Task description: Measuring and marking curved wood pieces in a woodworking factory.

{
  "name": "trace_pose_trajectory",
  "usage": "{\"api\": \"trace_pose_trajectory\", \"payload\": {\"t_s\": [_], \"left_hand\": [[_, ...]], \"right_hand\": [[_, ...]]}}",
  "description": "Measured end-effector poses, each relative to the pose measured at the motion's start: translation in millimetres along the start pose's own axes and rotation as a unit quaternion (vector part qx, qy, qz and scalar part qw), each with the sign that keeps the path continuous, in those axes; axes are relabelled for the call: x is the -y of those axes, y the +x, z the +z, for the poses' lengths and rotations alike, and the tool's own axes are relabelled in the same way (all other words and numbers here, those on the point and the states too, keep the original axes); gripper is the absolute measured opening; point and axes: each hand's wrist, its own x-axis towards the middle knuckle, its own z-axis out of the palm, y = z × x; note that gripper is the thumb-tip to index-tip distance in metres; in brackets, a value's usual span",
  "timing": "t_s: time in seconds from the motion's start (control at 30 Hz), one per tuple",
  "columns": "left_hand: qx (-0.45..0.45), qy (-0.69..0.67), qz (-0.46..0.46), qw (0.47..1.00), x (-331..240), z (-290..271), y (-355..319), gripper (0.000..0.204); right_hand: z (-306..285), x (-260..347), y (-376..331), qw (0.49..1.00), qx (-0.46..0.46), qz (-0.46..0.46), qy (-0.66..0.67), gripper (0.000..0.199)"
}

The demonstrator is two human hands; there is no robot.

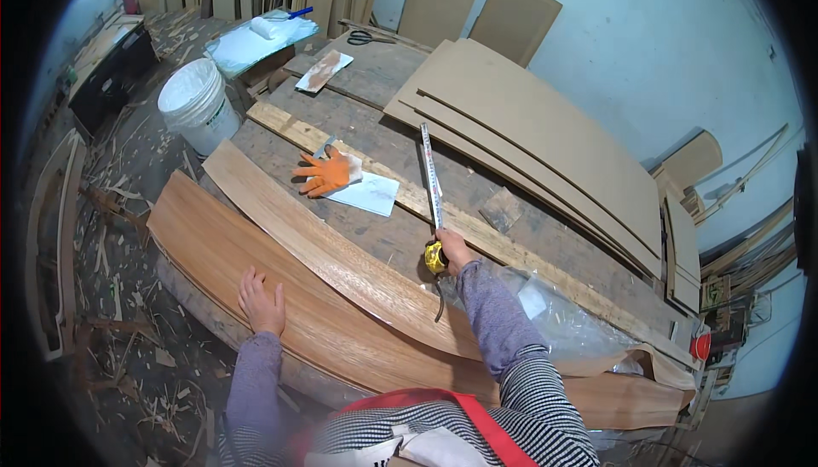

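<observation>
A long reddish-brown wood veneer sheet (341, 331) lies along the near side of the workbench. On it rests my left hand (262, 301), palm down with the fingers stretched out. A narrower, lighter veneer strip (328, 254) overlaps its far side and curls at the edges. My right hand (452, 250) is closed around a yellow tape measure (434, 257) above the strip. Its white blade (432, 173) extends away from me over the bench, and a dark strap hangs from the case.
An orange glove (326, 171) lies by white paper (366, 193) near a wooden plank (298, 132). Brown boards (528, 135) are stacked at the far right. Clear plastic (579, 318) lies right of my arm. A white bucket (200, 109) stands left; scissors (368, 37) sit farther back.
</observation>
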Motion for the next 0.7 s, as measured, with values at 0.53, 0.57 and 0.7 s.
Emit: {"api": "trace_pose_trajectory", "payload": {"t_s": [0.53, 0.57, 0.7], "left_hand": [[0.347, -0.614, -0.030, 0.708, -183.6, -45.5, -34.9, 0.037], [0.387, -0.606, 0.002, 0.695, -199.6, -52.1, -30.8, 0.037], [0.359, -0.627, -0.024, 0.691, -232.0, -67.0, 30.0, 0.039]], "right_hand": [[20.0, 12.3, -268.2, 0.939, 0.342, 0.003, -0.038, 0.030], [15.8, 10.1, -279.9, 0.938, 0.344, 0.000, -0.040, 0.030], [-29.1, -6.5, -315.8, 0.956, 0.286, 0.057, 0.037, 0.031]]}}
